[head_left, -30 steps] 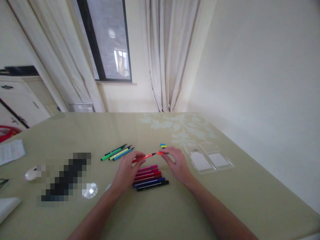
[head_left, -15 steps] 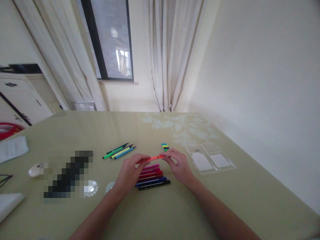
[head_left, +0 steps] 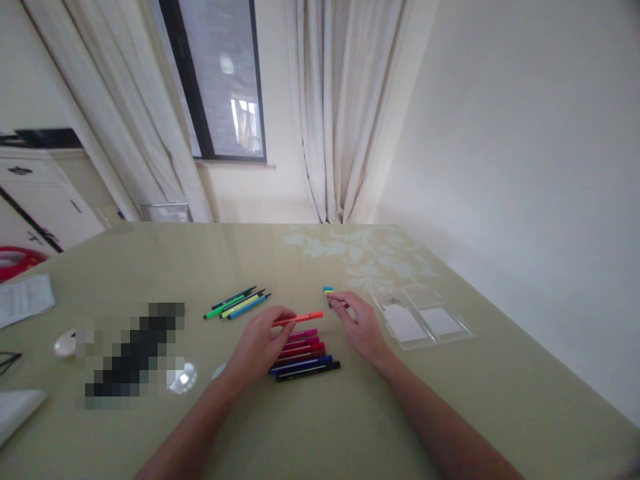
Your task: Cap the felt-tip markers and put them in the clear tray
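Observation:
An orange-red marker (head_left: pixel 307 317), with its cap on, is held between the thumb and fingers of my left hand (head_left: pixel 263 340). My right hand (head_left: pixel 357 323) is at the small loose caps (head_left: pixel 328 289), its thumb and fingertips nearly together; what they hold, if anything, is hidden. Below the held marker lie several capped markers in a row: pink and red ones (head_left: pixel 305 347), a blue one (head_left: pixel 310 364) and a black one (head_left: pixel 313 371). Uncapped green, yellow and blue markers (head_left: pixel 240 305) lie to the left.
An open clear plastic case (head_left: pixel 425 340) lies on the table (head_left: pixel 320 427) at the right. At the left are a white mouse (head_left: pixel 66 344), a blurred-out dark object (head_left: pixel 135 353), a folded cloth (head_left: pixel 27 300) and a white object (head_left: pixel 20 410).
My right hand has let go of the orange-red marker and moved slightly up to the loose caps. My left hand still holds the marker in nearly the same place.

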A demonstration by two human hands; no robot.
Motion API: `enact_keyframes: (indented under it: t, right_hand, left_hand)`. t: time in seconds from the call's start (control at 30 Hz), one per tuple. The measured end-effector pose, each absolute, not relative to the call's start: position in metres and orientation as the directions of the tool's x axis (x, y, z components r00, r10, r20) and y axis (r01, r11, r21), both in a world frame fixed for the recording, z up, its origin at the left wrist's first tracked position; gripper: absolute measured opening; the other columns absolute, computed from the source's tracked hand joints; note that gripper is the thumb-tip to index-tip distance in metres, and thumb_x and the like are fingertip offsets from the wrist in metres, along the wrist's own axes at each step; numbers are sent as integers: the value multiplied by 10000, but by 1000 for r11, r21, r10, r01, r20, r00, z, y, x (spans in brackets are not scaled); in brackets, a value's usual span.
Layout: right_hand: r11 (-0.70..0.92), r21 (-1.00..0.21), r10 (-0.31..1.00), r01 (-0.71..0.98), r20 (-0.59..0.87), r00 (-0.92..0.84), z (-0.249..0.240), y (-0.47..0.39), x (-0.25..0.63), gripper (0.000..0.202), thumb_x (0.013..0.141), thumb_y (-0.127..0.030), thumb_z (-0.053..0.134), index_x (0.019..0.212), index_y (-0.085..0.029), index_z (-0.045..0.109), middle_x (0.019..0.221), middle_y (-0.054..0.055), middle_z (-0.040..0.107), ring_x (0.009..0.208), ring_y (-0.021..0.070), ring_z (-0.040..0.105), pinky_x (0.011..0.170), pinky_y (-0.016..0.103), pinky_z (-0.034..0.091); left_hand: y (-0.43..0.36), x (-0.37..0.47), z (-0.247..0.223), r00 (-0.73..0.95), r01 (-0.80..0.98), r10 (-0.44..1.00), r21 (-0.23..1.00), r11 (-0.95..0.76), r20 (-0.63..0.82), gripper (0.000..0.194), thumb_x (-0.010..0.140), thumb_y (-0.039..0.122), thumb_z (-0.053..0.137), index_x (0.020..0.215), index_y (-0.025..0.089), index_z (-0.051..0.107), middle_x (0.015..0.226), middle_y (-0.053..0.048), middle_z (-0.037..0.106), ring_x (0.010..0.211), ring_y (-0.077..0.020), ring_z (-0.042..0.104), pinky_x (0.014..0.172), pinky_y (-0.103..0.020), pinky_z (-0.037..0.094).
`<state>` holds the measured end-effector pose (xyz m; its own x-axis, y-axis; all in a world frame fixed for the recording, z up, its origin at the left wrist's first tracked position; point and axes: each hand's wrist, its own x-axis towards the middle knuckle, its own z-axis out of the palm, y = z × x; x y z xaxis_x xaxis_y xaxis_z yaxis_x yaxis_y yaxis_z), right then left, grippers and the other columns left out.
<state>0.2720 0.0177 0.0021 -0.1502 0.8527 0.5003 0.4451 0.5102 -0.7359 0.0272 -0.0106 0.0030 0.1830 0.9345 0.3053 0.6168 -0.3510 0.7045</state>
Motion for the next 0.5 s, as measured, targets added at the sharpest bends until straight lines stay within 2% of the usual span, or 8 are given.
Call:
enact_keyframes:
  t: [0.13,0.27,0.4,0.5]
  right_hand:
    - [438,-668,854,602,519,-46,-11,35,289,254,1004,-268,514,1073,-225,754,1053,85,736,996,230,684,916,376,543]
    - [394,-565,872,725,478,-101,-20,42,295,209,949,-206,557,1001,-213,759,1017,88,693,977,238,660,928,383,523]
    - [402,-472,873,785,457,-172,-20,39,290,239,902,-158,592,1065,-220,756,1095,95,688,1054,252,639,976,392,504]
    - [411,-422,869,808,449,-208,-20,38,288,279,901,-153,602,1118,-232,758,1144,101,688,1102,261,632,1011,407,489]
  left_hand:
    - [-5,19,-4,164,695,956,660,-286,241,211,938,364,553,949,219,705,978,-66,763,942,-256,697,856,-383,532]
    - [-5,17,-7,215,709,955,640,-297,205,208,918,362,566,912,214,712,953,-76,746,919,-254,685,845,-375,522]
    - [-4,18,-5,264,705,940,622,-341,216,244,931,365,556,865,215,737,977,-78,730,925,-243,681,862,-367,514]
    - [1,10,-7,180,745,953,599,-293,243,297,966,386,501,904,207,730,978,-77,725,882,-240,679,836,-373,523]
